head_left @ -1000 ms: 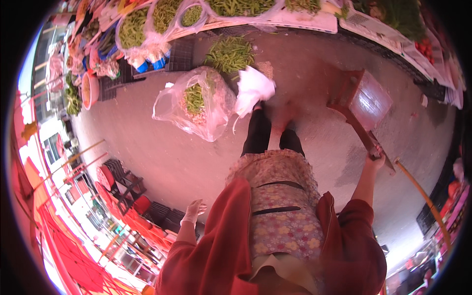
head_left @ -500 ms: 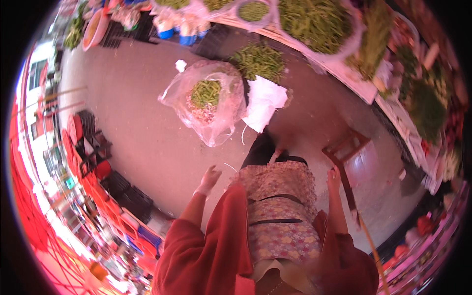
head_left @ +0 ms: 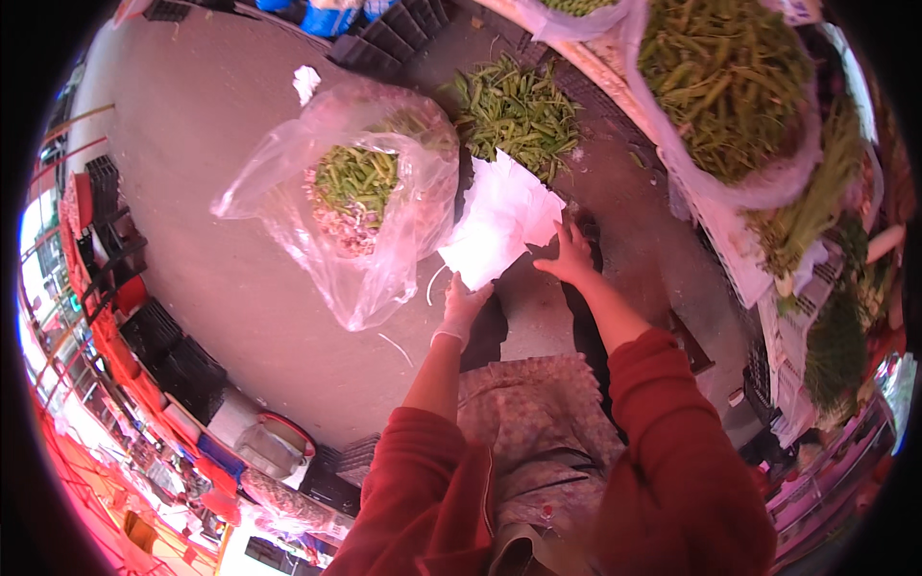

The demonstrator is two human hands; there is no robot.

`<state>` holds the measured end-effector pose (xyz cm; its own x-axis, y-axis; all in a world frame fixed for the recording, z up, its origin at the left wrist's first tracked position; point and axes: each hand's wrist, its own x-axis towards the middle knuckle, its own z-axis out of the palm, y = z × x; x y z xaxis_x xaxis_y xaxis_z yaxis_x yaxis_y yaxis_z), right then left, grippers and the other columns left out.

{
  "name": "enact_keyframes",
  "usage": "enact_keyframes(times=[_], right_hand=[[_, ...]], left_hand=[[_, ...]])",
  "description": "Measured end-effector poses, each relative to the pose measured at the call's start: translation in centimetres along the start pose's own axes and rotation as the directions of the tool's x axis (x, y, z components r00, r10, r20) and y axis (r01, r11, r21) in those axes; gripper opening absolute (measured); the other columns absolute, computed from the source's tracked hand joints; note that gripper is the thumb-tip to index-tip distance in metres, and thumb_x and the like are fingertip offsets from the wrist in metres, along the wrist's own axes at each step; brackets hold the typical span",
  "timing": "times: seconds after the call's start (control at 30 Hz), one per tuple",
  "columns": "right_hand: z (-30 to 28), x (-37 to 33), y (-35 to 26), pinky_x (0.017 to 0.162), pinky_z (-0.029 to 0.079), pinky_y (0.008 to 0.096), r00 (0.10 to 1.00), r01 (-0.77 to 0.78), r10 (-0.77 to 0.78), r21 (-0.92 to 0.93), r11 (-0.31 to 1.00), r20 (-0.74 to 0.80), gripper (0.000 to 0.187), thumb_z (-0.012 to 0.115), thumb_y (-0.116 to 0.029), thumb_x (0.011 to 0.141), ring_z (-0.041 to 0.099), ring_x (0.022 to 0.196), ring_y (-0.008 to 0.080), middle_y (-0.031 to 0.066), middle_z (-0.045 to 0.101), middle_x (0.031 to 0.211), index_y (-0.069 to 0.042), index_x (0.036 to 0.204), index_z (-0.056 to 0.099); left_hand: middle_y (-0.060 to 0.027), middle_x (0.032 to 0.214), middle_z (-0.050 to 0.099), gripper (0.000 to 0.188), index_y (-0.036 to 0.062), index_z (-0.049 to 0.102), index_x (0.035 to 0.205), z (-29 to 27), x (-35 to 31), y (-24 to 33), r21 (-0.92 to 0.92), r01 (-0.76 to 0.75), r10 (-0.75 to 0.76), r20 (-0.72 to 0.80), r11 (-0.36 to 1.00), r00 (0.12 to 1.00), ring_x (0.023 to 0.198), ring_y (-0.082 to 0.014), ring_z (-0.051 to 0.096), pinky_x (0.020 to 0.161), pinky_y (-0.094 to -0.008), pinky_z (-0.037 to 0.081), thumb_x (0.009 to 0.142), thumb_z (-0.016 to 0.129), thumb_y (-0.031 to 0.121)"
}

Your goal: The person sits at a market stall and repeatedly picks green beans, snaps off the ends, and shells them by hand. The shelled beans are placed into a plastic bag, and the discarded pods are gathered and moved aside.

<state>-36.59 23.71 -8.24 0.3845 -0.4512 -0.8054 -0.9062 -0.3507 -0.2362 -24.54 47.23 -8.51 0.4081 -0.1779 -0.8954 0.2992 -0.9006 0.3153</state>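
Note:
A bright white crumpled sheet [head_left: 501,219] lies in front of me, between a clear plastic bag and my feet; what is under it is hidden. At its lower left edge is my left hand [head_left: 465,305], in a thin pale glove, its fingers touching the edge and seemingly apart. My right hand [head_left: 570,255] reaches to the sheet's right edge with thumb and fingers spread. Left of the sheet, the wide-mouthed clear plastic bag [head_left: 279,226] holds green pods [head_left: 357,180] and paler pinkish bits. Behind the sheet, a loose heap of green pods [head_left: 519,110] rests on the floor.
Along the right runs a stall with a plastic-lined basket of green beans [head_left: 725,96] and leafy vegetables [head_left: 834,346]. Black crates [head_left: 389,43] stand at the back, more [head_left: 168,341] at the left. A wooden stool [head_left: 690,338] is at my right. White scraps lie on the floor.
Both my hands have come forward from beside my body to the white sheet. My view has moved closer to the bag and the heap.

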Motion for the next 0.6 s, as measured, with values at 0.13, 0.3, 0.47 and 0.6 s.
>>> enact_keyframes(times=[0.13,0.3,0.47,0.6], right_hand=[[1.9,10.3,0.6,0.106,0.034,0.0502,0.984,0.161,-0.155,-0.075,0.984,0.084,0.100,0.081,-0.040,0.064,0.031,0.133,0.0415,0.0116,0.019,0.154,-0.029,0.147,0.025],[4.8,19.3,3.5,0.101,0.040,0.0447,0.932,0.361,-0.362,-0.106,0.926,0.018,0.087,0.080,-0.028,0.068,0.042,0.126,0.0361,0.0166,0.034,0.144,-0.028,0.143,0.035],[10.9,24.1,6.4,0.099,0.043,0.0438,0.984,0.173,-0.171,0.064,0.983,-0.042,0.088,0.076,-0.019,0.070,0.048,0.120,0.0398,0.0177,0.038,0.140,-0.031,0.145,0.031],[14.4,23.9,6.3,0.097,0.043,0.0417,0.912,0.382,-0.408,0.447,0.809,-0.041,0.065,0.062,-0.008,0.082,0.053,0.117,0.0322,0.0194,0.055,0.127,-0.010,0.142,0.036]], left_hand=[[-0.0268,0.131,0.048,0.097,-0.0008,0.032,0.142,3.5,9.0,-4.5,0.247,0.035,0.023,-0.227,0.968,0.974,0.124,-0.0378,0.046,0.103,-0.0427,0.039,0.067,0.077,0.042],[-0.0297,0.144,0.033,0.115,-0.0023,0.023,0.145,6.3,20.1,-9.2,-0.155,0.296,-0.331,-0.302,0.942,0.894,0.135,-0.0396,0.032,0.110,-0.0428,0.031,0.062,0.084,0.048],[-0.0260,0.129,0.050,0.106,0.0010,0.027,0.144,11.8,24.5,-6.3,-0.382,0.116,-0.344,-0.609,0.917,0.714,0.119,-0.0367,0.051,0.100,-0.0454,0.042,0.067,0.080,0.052],[-0.0247,0.132,0.043,0.102,0.0006,0.020,0.147,16.6,24.3,3.4,-0.851,-0.174,-0.091,-0.250,0.495,0.964,0.118,-0.0317,0.047,0.090,-0.0391,0.048,0.072,0.081,0.036]])
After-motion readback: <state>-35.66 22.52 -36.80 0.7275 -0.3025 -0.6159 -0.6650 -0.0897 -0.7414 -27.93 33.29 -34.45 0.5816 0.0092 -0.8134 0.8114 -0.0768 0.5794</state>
